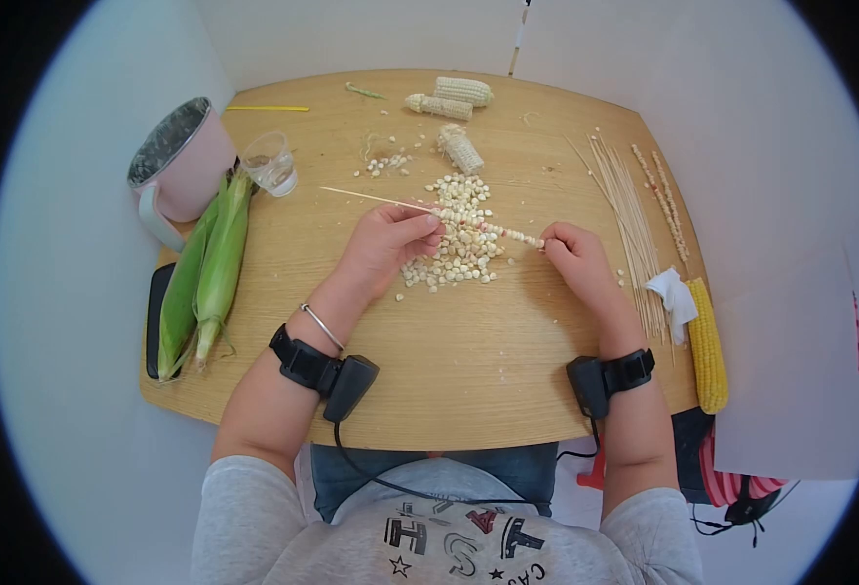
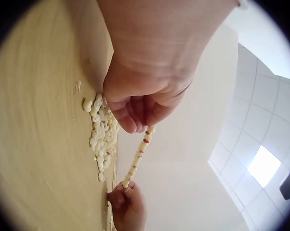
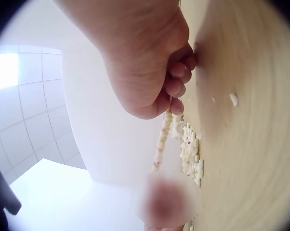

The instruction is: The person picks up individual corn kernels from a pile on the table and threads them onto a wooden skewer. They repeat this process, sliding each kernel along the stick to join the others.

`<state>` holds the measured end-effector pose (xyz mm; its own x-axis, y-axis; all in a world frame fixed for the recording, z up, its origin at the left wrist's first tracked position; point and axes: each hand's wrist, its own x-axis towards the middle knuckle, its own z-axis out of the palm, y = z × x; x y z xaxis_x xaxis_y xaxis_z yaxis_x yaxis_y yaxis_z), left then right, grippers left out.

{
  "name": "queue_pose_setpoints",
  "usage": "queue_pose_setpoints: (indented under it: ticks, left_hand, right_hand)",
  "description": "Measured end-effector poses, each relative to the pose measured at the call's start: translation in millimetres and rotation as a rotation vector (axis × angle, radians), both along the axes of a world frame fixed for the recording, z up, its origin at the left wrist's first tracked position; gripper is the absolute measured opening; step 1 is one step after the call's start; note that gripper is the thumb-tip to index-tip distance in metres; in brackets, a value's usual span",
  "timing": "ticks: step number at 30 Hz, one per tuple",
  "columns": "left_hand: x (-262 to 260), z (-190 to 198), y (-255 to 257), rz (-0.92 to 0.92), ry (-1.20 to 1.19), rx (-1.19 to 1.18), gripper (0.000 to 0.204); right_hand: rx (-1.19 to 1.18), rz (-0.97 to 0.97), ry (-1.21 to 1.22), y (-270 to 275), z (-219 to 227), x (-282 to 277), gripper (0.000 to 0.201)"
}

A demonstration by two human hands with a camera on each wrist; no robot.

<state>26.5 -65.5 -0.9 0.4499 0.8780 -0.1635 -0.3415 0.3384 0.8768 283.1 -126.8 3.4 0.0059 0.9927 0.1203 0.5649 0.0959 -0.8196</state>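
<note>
A thin wooden stick threaded with pale, red-flecked corn kernels slants between the two hands above the table. The left hand pinches it with thumb and fingers, and the bare part of the stick sticks out past that hand to the left. At its other end the right hand grips the tip; in the right wrist view the fingers of this right hand are curled round it. The kernel row also shows in the left wrist view. Beneath lies a pile of loose kernels.
Stripped cobs and a partly stripped cob lie at the back. At left are a pink pot, a glass and green-husked corn. Bare sticks, threaded sticks, a tissue and yellow corn lie right.
</note>
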Motion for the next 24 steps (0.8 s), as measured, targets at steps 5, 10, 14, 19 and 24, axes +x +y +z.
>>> queue_pose_setpoints:
  ticks: [5, 10, 14, 19, 24]
  left_hand:
    - [1, 3, -2, 0.025, 0.03, 0.027, 0.02]
    - [-4, 3, 3, 0.154, 0.297, 0.218, 0.021]
    - [-7, 3, 4, 0.228, 0.393, 0.295, 0.018]
    - [-10, -5, 9, 0.174, 0.699, 0.488, 0.011]
    - [-13, -10, 9, 0.16, 0.856, 0.699, 0.008]
  right_hand:
    - [0.019, -0.046, 0.061, 3, -6, 3, 0.016]
    - [0.174, -0.158, 0.098, 9, -15, 15, 0.016]
    - [0.189, -0.194, 0.113, 10, -15, 21, 0.016]
    - [0.124, -0.211, 0.064, 7, -9, 21, 0.016]
    - [0.11, -0.222, 0.059, 5, -4, 18, 0.016]
